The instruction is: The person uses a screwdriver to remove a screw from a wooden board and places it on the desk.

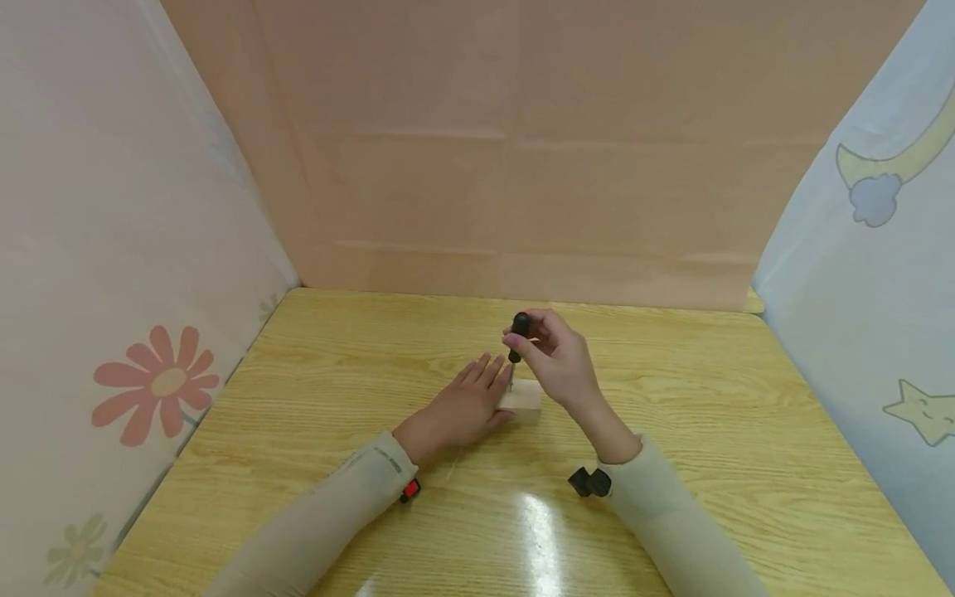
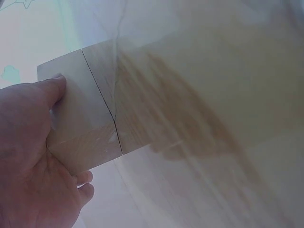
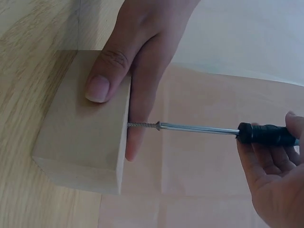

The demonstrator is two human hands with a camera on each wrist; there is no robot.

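Our right hand (image 1: pixel 563 365) is just right of and below the middle of the head view, thumb and fingers pinching the black handle of a screwdriver (image 1: pixel 520 326) with the shaft pointing down. Over in the right wrist view we can see its tip meeting the head of a screw (image 3: pixel 142 125), which sticks out of a pale wooden block (image 1: pixel 527 395). That block's a bit below centre in the head view, on the wood-grain counter (image 1: pixel 358 348). Our left hand (image 1: pixel 466 406) grips it from the left, thumb pressed on one side. Further out we've got a peach backdrop (image 1: pixel 515 149) up top and a pinkish-red flower (image 1: pixel 168 383) at lower left.
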